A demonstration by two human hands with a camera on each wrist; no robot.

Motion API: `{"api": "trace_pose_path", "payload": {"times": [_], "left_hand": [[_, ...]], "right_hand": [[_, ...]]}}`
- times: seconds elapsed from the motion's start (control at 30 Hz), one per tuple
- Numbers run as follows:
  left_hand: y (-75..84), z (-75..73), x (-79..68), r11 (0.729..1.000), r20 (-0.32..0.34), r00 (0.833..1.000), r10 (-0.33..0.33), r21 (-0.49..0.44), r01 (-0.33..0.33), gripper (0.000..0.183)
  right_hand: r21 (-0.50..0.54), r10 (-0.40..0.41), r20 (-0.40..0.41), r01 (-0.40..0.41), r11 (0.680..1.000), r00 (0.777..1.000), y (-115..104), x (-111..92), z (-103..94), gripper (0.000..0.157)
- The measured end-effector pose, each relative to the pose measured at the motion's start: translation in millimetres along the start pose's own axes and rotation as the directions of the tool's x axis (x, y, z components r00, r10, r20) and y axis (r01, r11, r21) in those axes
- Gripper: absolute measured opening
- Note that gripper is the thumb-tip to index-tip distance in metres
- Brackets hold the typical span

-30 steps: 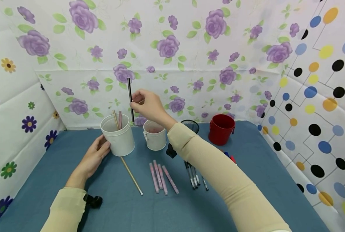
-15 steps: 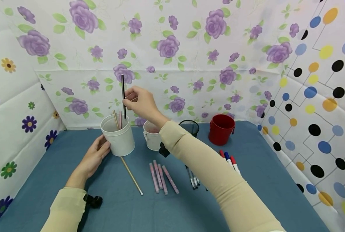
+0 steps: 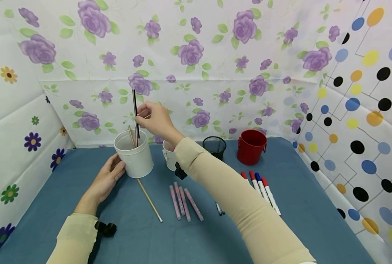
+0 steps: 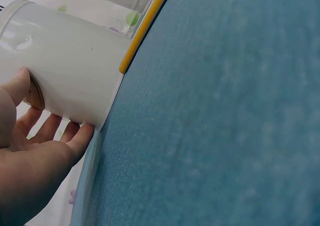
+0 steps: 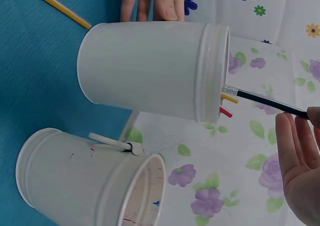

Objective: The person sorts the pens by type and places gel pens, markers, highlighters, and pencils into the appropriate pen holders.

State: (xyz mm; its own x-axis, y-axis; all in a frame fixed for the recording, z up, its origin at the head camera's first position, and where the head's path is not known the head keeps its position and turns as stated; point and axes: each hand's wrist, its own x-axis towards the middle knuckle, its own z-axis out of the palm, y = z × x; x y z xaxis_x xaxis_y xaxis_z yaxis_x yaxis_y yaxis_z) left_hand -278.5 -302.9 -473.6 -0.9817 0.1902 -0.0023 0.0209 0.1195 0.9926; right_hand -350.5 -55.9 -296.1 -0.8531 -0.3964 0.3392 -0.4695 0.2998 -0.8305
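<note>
A larger white bucket [image 3: 135, 161] stands at the left of the blue cloth, with several pencils [image 5: 230, 98] poking out of its mouth. Thumb and fingers of my left hand [image 3: 107, 178] rest around its left side, low on the wall; the right wrist view hides some fingertips behind the bucket. Above the rim, my right hand [image 3: 158, 119] pinches a black pencil [image 3: 135, 101] held nearly upright. Its silver eraser end points down and reaches the rim in the right wrist view. A yellow pencil [image 3: 150, 200] lies in front of the bucket.
Beside the larger bucket stands a smaller white bucket [image 5: 75, 171], partly behind my right arm. A black mesh cup [image 3: 214, 146] and a red bucket [image 3: 251, 150] are farther right. Pink pens [image 3: 179, 201], partly covered black pens [image 3: 219, 209] and whiteboard markers [image 3: 263, 190] lie on the cloth.
My right hand has carried the black pencil leftward, from beside the larger white bucket to over its mouth, and lowered it slightly at the end. The left hand has stayed in place.
</note>
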Motion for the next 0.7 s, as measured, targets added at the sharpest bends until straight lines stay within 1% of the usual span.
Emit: {"api": "trace_pose_path", "payload": {"times": [0.2, 0.37, 0.47, 0.57, 0.7], "left_hand": [[0.2, -0.6, -1.1, 1.000, 0.003, 1.000, -0.001, -0.005, 0.001, 0.082], [0.5, -0.6, -1.5, 1.000, 0.001, 1.000, 0.000, -0.005, 0.000, 0.082], [0.2, -0.7, -1.0, 1.000, -0.004, 1.000, 0.000, -0.003, 0.000, 0.082], [0.0, -0.3, -0.7, 1.000, -0.008, 1.000, 0.001, -0.003, -0.001, 0.082], [-0.1, 0.5, -0.3, 1.000, -0.009, 1.000, 0.001, 0.000, -0.001, 0.082]], "right_hand": [[0.033, 0.034, 0.022, -0.035, 0.999, 0.999, 8.3, -2.0, 4.9, 0.017], [0.067, 0.057, 0.024, -0.058, 0.996, 0.998, 15.6, -4.1, 11.0, 0.014], [0.075, 0.080, 0.042, -0.083, 0.994, 0.996, 18.3, -5.6, 14.9, 0.014], [0.053, 0.087, 0.061, -0.091, 0.994, 0.994, 20.2, -6.7, 18.5, 0.015], [-0.008, 0.055, 0.066, -0.054, 0.999, 0.996, 22.3, -6.9, 22.0, 0.015]]}}
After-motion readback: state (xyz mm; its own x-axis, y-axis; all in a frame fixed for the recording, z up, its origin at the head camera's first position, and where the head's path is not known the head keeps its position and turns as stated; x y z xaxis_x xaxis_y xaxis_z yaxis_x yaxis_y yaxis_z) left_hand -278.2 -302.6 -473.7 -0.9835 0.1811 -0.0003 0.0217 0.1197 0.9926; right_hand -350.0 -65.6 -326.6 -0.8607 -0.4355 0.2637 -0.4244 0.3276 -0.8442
